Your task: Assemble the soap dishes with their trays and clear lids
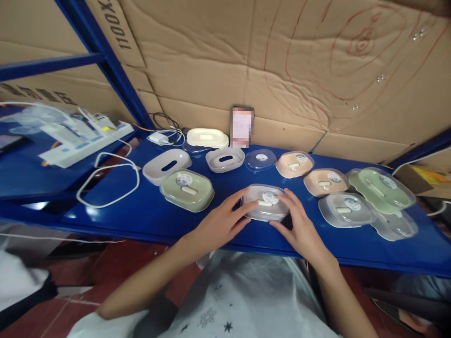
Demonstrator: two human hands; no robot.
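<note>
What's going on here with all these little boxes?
Someone has both hands on a gray box on the blue table: the left hand at one end, the right hand at the other. The box has a round sticker on top. A green box sits to its left, and two peach boxes are to its right, a bit farther back. Two pale trays with slots also sit farther back.

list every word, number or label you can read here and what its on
"1100X", then cut off: cardboard strip, top left
Chinese characters, partly hidden, not clear enough to quote: far-left cardboard
Round stickers on clear lids: too small
Upright panel: pixelated, unreadable
</note>
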